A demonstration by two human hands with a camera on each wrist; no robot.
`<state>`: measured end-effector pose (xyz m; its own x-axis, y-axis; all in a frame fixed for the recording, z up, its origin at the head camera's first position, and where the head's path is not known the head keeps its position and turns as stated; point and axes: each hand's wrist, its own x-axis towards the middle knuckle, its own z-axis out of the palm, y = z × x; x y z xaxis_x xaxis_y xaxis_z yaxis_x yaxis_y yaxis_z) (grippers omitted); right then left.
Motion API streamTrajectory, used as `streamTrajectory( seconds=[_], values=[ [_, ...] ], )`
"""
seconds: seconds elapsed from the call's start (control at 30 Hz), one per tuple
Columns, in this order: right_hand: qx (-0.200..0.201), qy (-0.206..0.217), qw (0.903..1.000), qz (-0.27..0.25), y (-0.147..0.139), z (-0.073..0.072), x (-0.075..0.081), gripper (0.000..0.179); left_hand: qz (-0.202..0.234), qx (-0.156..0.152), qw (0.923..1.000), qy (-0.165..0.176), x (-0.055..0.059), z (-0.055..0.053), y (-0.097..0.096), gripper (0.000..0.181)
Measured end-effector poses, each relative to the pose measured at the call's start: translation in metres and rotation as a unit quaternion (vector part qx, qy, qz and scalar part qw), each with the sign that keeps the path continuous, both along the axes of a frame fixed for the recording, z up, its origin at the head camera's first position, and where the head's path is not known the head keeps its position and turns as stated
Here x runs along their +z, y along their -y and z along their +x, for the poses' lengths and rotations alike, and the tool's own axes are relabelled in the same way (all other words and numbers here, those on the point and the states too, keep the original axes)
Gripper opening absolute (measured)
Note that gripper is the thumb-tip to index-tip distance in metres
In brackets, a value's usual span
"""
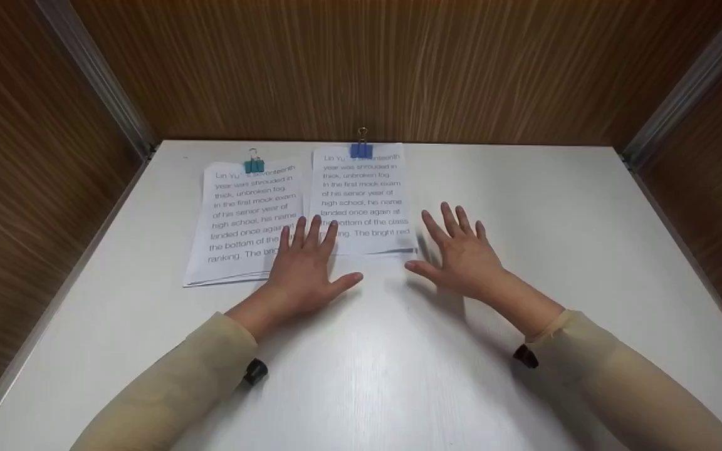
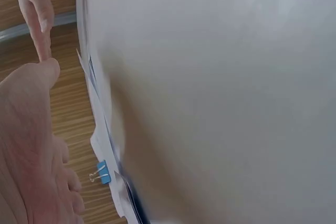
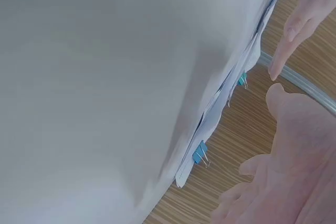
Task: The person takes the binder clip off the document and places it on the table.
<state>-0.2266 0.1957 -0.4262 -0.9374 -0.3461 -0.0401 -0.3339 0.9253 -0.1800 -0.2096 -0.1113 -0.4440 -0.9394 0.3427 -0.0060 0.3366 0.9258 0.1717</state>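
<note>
Two stacks of printed sheets lie side by side at the back of a white table. A teal binder clip [image 1: 254,166] grips the top of the left stack [image 1: 226,269]; a blue binder clip [image 1: 361,150] holds the right stack [image 1: 361,197]. With fingers spread, my left hand [image 1: 304,272] overlaps the lower inner corners of both stacks in the head view. My right hand [image 1: 464,260], also spread and holding nothing, is just right of the right stack's lower corner. Shadows fall beneath both hands. In the right wrist view, both clips stick out past the paper edges.
The white table [image 1: 386,376] is bounded by a wood-grain back panel [image 1: 361,69] and wood-grain side panels, with metal strips [image 1: 94,75] at the corners. Light sleeves [image 1: 173,382] cover the forearms, and a small black object [image 1: 255,372] shows under each cuff.
</note>
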Motion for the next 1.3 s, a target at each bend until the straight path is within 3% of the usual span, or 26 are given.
streamTrajectory(
  seconds=[0.23,0.7,0.93,1.13,1.3],
  values=[
    [0.006,-0.004,1.0,0.0,0.014,-0.019,0.0,0.1,-0.01,0.004,0.9999,0.009,-0.001,-0.012,0.005,0.109],
    [0.003,0.027,0.9993,-0.024,0.031,-0.048,-0.01,0.096,-0.015,0.005,0.9997,0.018,-0.002,-0.037,0.013,0.107],
    [0.01,0.056,0.9974,-0.043,0.037,-0.057,-0.015,0.091,-0.022,-0.001,0.9994,0.028,-0.002,-0.047,0.012,0.104],
    [0.036,0.093,0.995,-0.009,0.037,-0.059,-0.017,0.082,-0.015,0.001,0.9984,0.054,-0.006,-0.051,0.011,0.101],
    [0.045,0.098,0.9941,0.006,0.034,-0.061,-0.016,0.073,-0.031,-0.004,0.9972,0.068,-0.009,-0.055,0.012,0.099]
  ],
)
